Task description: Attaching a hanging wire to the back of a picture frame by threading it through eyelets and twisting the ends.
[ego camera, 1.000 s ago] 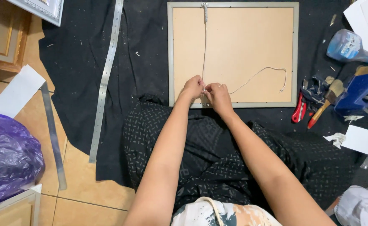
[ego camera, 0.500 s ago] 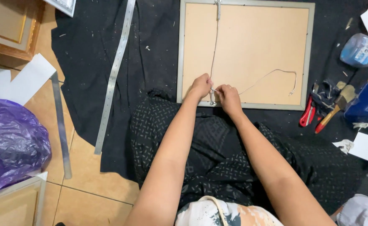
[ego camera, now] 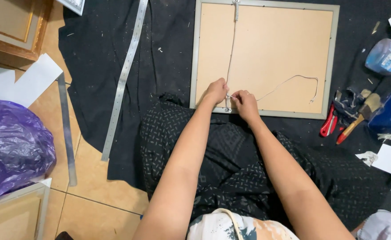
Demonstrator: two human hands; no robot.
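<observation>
While kneeling over a picture frame (ego camera: 293, 58) lying face down on black cloth (ego camera: 168, 66), the left hand (ego camera: 215, 91) and right hand (ego camera: 245, 103) are pinching thin hanging cord (ego camera: 231, 58) at the near rail; the cord looks limp and slippery, best gripped close to its metal hanger (ego camera: 227, 108).

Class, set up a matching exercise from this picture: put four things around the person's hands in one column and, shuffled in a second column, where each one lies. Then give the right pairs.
Things
1. long metal ruler
2. crumpled purple plastic bag
3. red-handled pliers
4. thin grey cord

Places
A. on the tan backing board of the grey picture frame, its near end at the left hand and right hand
B. on the tiled floor, far left
C. on the black cloth, left of the frame
D. right of the frame's near corner

Pairs: 1-C, 2-B, 3-D, 4-A
</observation>
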